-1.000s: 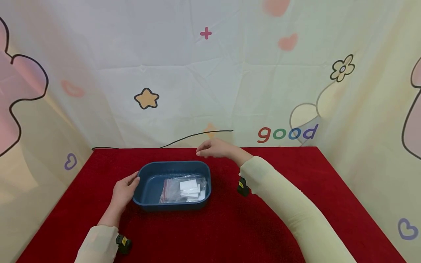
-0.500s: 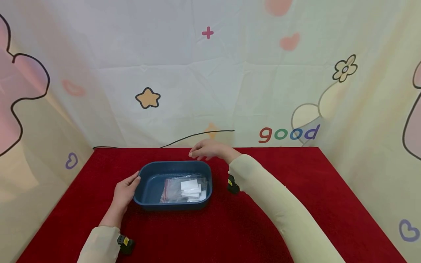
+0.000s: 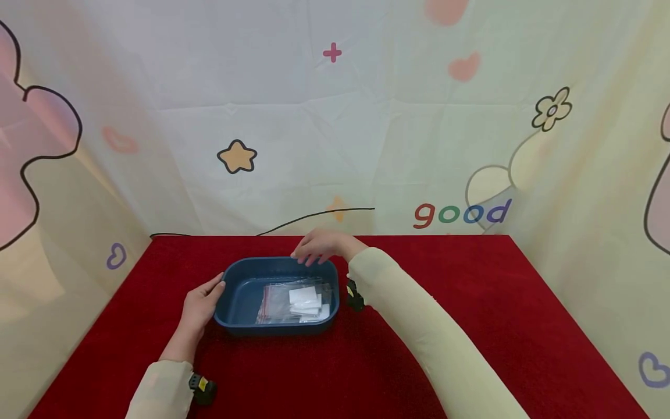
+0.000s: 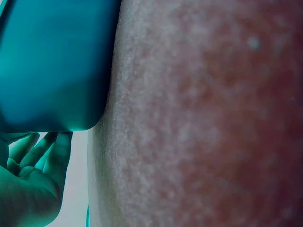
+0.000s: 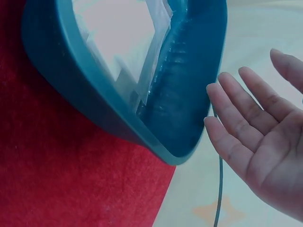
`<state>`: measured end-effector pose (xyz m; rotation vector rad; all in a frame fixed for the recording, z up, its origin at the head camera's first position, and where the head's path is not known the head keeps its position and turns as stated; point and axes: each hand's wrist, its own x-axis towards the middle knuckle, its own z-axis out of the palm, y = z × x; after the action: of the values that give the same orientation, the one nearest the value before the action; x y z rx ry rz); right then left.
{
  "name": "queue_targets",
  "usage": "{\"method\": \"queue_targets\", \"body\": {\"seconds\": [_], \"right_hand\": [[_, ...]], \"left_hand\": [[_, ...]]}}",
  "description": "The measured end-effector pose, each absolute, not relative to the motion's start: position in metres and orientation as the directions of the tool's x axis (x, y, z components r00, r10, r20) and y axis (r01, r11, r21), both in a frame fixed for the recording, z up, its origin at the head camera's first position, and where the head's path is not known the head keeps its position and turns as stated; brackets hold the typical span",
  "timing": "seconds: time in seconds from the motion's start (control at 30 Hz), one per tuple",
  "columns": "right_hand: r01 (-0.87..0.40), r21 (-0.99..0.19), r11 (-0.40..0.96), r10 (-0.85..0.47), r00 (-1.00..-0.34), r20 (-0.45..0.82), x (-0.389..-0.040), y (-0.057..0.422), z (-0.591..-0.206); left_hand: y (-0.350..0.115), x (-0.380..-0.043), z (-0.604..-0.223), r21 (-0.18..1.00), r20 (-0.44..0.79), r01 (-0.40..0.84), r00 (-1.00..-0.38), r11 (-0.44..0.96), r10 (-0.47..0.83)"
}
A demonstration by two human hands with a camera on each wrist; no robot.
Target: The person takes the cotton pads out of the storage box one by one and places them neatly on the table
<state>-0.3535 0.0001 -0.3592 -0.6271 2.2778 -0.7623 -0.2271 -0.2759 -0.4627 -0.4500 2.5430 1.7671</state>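
A dark blue plastic basin (image 3: pixel 272 330) sits on the red cloth, left of the middle in the head view. Inside, towards its right end, lie clear zip bags (image 3: pixel 275 301) with red seal strips and white cards (image 3: pixel 302 295). My left hand (image 3: pixel 200 304) holds the basin's left end, thumb at the rim and fingers against the outer wall (image 4: pixel 52 71). Over the back right part of the rim hovers my right hand (image 3: pixel 323 244), holding nothing. The right wrist view shows its fingers (image 5: pixel 236 101) spread and slightly bent beside the basin wall.
The red cloth (image 3: pixel 419 302) covers the whole table. A pale printed curtain (image 3: pixel 314 145) hangs along its back edge and both sides. Each wrist wears a small black camera, one of them the right wrist camera (image 3: pixel 355 295).
My right hand has moved left and down, from behind the basin's right corner to over its back rim. My left hand stays on the basin, and the bags lie as before.
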Motion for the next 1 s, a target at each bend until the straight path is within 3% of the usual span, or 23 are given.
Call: {"method": "queue_targets", "body": {"seconds": [0.4, 1.0], "right_hand": [[-0.149, -0.664, 0.732, -0.570, -0.667, -0.479, -0.348, -0.018, -0.369], [-0.179, -0.602, 0.778, -0.550, -0.657, -0.516, -0.344, -0.047, -0.393]], "left_hand": [[-0.278, -0.226, -0.463, 0.911, -0.179, -0.244, -0.960, 0.333, -0.214], [-0.279, -0.228, -0.463, 0.913, -0.176, -0.241, -0.961, 0.331, -0.213]]}}
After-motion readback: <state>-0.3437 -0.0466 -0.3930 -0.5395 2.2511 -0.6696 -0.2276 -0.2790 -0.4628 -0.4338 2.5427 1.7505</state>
